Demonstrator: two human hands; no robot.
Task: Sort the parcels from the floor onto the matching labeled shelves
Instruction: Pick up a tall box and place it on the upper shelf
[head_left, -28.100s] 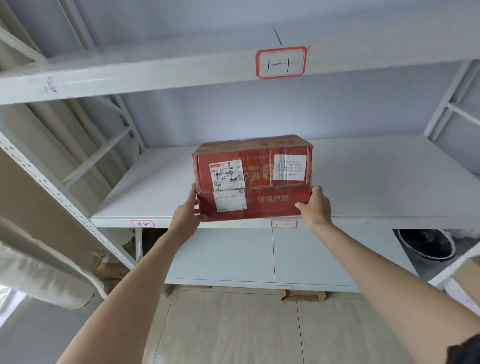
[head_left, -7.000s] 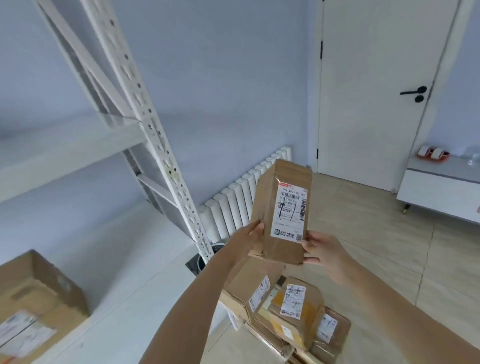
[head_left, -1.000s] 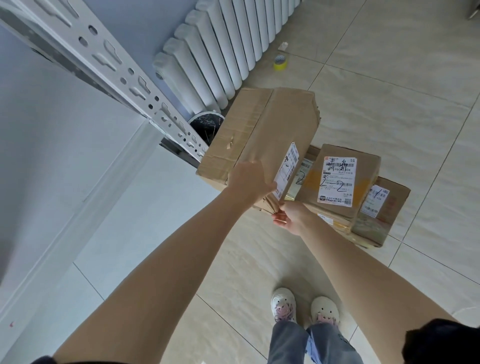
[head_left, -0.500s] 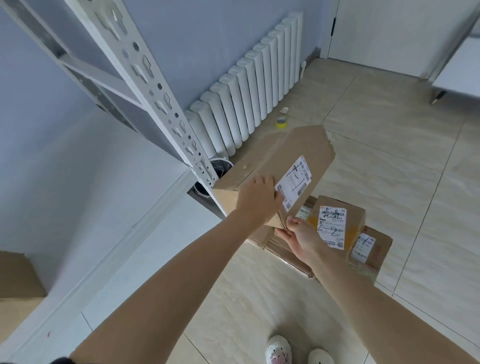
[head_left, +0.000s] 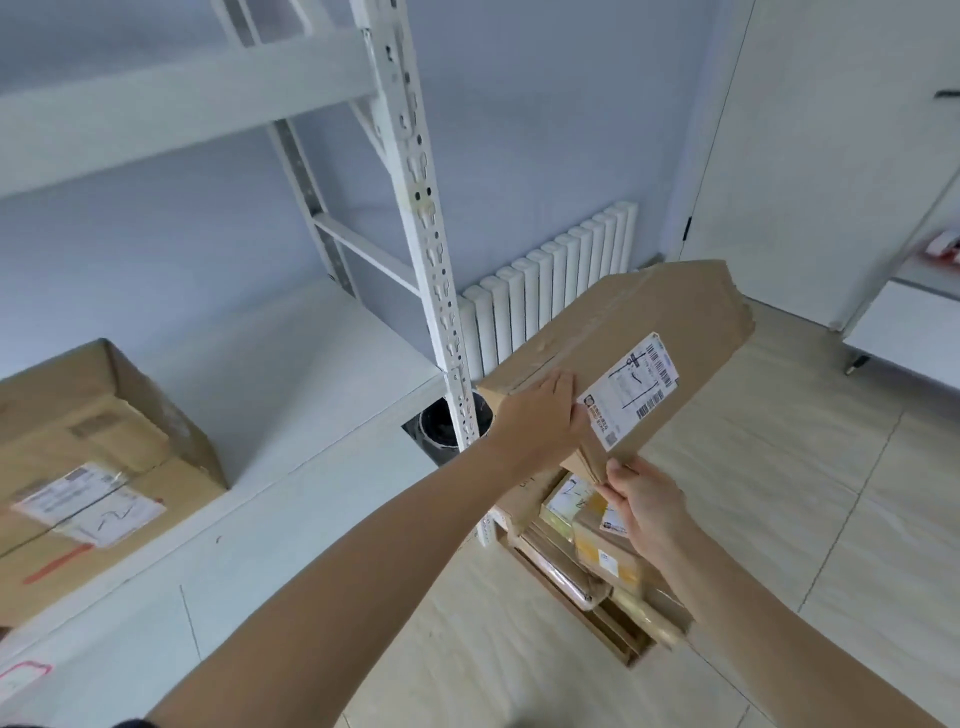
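I hold a long brown cardboard parcel (head_left: 623, 338) tilted up in the air, right of the white shelf post (head_left: 415, 208). A white shipping label with handwriting faces me on its side. My left hand (head_left: 540, 415) grips its near top edge and my right hand (head_left: 644, 504) pinches its lower near corner. Below it, several parcels (head_left: 597, 556) with white labels lie stacked on the floor, partly hidden by my right arm. A large brown parcel (head_left: 98, 467) with a label sits on the white shelf (head_left: 311, 364) at the left.
A white radiator (head_left: 550, 280) stands against the blue wall behind the held parcel. A black bucket (head_left: 441, 426) sits at the post's foot. A white door (head_left: 831, 156) and a low white cabinet (head_left: 909, 332) are at the right. Beige tile floor (head_left: 779, 493) spreads to the right.
My view has lifted from the floor pile toward the shelf. The held parcel has risen with both hands, and the large parcel on the shelf has come into view at left.
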